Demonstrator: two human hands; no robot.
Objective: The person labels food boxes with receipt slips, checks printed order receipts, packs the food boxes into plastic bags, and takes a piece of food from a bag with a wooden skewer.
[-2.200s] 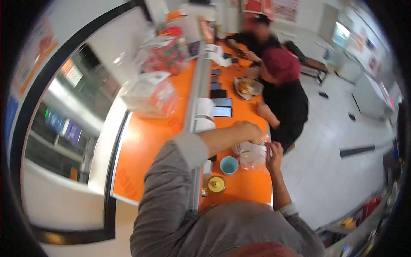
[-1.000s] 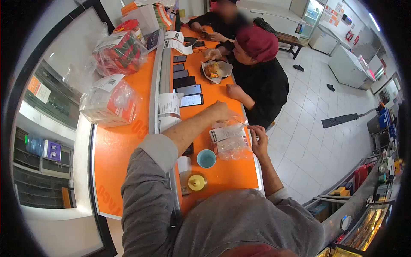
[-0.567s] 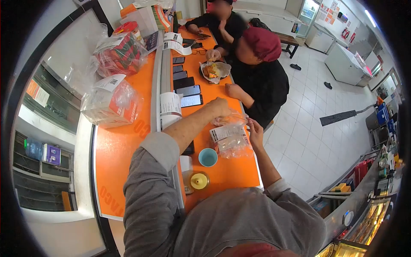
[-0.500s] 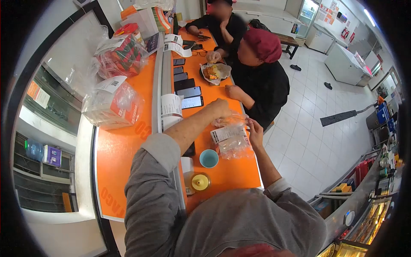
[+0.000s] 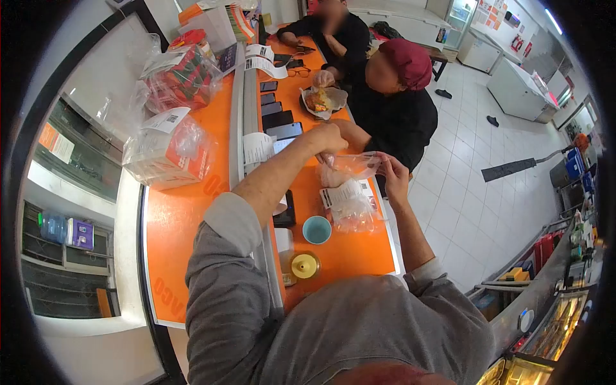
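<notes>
Between my two hands a clear plastic bag (image 5: 359, 165) is stretched by its top edge. My left hand (image 5: 328, 140) is closed on the bag's left side, its fingers partly hidden. My right hand (image 5: 393, 174) pinches the bag's right corner. Just below lies a wrapped package (image 5: 351, 204) in clear plastic with a white printed slip on it, resting on the orange counter (image 5: 346, 262). A light blue cup (image 5: 316, 230) stands near the package, and a yellow-topped squeeze bottle (image 5: 304, 265) is closer to my body.
Several phones (image 5: 282, 131) lie along the metal ledge beside printed slips (image 5: 258, 149). A person in a maroon cap (image 5: 410, 64) sits by a food bowl (image 5: 323, 102); another person (image 5: 333, 32) sits beyond. Bagged boxes (image 5: 170, 151) stand at the left.
My hands have risen and the bag is now pulled taut between them. The person in the maroon cap has raised their head slightly and shifted to the right.
</notes>
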